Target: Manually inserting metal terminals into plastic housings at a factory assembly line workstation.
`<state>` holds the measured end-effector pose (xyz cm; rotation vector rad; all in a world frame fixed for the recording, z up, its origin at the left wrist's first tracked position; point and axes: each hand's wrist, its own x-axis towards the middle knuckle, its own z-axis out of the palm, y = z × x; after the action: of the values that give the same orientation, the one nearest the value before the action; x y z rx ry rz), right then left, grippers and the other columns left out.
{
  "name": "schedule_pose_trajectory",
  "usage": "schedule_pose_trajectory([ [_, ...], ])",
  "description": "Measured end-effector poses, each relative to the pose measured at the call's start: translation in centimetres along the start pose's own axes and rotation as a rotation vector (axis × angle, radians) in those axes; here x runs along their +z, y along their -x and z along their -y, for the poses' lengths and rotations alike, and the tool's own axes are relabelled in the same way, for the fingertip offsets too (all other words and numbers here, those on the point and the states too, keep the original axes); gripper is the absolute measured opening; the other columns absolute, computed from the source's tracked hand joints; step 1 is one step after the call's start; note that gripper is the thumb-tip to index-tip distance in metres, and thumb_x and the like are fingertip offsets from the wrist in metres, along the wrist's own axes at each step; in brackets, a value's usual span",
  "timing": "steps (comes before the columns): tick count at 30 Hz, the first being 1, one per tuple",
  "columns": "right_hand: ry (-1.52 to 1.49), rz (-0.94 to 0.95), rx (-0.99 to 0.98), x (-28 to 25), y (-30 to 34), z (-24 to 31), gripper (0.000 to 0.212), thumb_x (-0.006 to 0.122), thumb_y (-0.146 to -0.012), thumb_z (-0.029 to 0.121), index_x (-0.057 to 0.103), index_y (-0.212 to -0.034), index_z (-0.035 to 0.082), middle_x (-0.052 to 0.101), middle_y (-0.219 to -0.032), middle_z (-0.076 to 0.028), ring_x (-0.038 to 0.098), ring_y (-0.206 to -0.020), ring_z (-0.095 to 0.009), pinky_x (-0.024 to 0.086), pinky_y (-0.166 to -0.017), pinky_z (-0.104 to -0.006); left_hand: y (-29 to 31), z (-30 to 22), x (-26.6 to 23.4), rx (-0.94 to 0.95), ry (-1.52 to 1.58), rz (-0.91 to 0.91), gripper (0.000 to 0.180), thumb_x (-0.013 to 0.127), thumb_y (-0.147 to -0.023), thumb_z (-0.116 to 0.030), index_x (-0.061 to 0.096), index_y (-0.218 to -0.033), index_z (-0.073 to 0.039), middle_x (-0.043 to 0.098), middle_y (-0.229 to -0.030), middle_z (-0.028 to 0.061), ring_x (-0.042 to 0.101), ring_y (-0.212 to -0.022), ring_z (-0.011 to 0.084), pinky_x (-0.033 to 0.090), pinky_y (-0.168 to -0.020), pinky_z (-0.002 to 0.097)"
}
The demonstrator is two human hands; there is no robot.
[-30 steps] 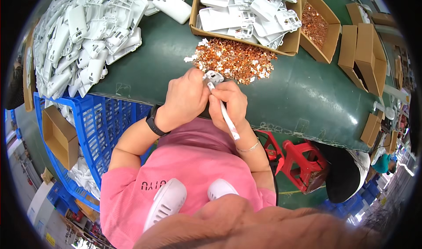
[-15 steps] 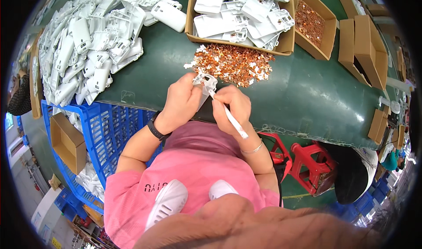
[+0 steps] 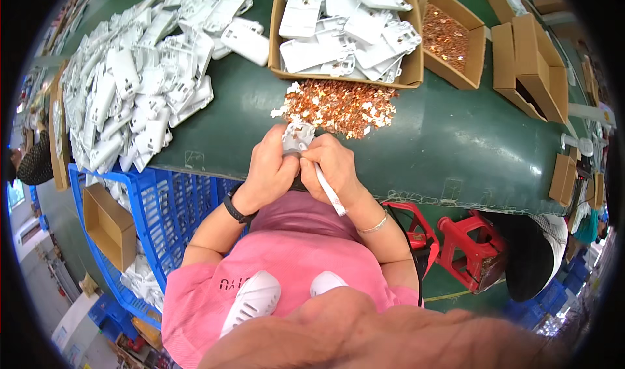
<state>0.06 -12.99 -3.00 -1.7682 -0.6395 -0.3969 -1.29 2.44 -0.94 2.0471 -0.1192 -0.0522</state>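
My left hand (image 3: 270, 164) is closed on a white plastic housing (image 3: 298, 136), held above the table's near edge with its cut-out end facing away from me. Close against it, my right hand (image 3: 333, 167) grips a slim white stick-like tool (image 3: 331, 190). The tool's rear end sticks out toward my wrist, while its tip is hidden by my fingers and the housing. Just beyond both hands lies a loose heap of small copper-coloured metal pieces (image 3: 338, 105), mixed with white bits. My right fingers touch or nearly touch the housing's near side.
A cardboard box (image 3: 273, 46) of white housings stands behind the heap, beside a smaller box (image 3: 480, 50) of copper pieces. Many housings (image 3: 124, 76) are piled at left on the green table (image 3: 456, 154). A blue crate (image 3: 166, 199) and red stool (image 3: 472, 245) flank me.
Both hands, with the housing and tool, have shifted slightly toward me. My right hand has moved left, closer to my left hand, and the tool now points more steeply down.
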Motion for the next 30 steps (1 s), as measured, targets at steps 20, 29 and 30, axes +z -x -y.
schedule_pose_trajectory([
  [20,0.073,-0.322,0.013,-1.8,0.4,0.3,0.02,0.07,-0.079,0.0,0.061,-0.097,0.0,0.064,-0.09,-0.017,0.064,-0.068,-0.027,0.052,-0.058,-0.032,-11.9,1.0,-5.7,0.342,-1.405,-0.321,0.045,0.055,-0.083,-0.008,0.056,-0.128,-0.002,0.051,-0.136,0.0118,0.035,-0.137,0.0366,0.017,-0.111,0.0668],
  [29,0.056,-0.333,0.103,-2.1,1.3,0.4,0.016,0.069,-0.083,0.001,0.061,-0.097,0.0,0.065,-0.091,-0.016,0.061,-0.069,-0.02,0.05,-0.06,-0.0278,-5.3,0.8,-4.9,0.401,-1.561,-0.108,0.045,0.053,-0.083,-0.013,0.057,-0.124,0.006,0.057,-0.125,0.0211,0.044,-0.13,0.0328,0.019,-0.113,0.0634],
  [30,0.029,-0.335,0.139,-2.1,1.2,0.5,0.016,0.069,-0.083,0.001,0.061,-0.097,0.0,0.065,-0.091,-0.015,0.061,-0.069,-0.02,0.05,-0.061,-0.0277,-4.5,0.7,-5.1,0.417,-1.474,-0.094,0.045,0.054,-0.082,-0.012,0.057,-0.123,0.005,0.057,-0.123,0.0201,0.045,-0.129,0.0327,0.018,-0.113,0.0633],
])
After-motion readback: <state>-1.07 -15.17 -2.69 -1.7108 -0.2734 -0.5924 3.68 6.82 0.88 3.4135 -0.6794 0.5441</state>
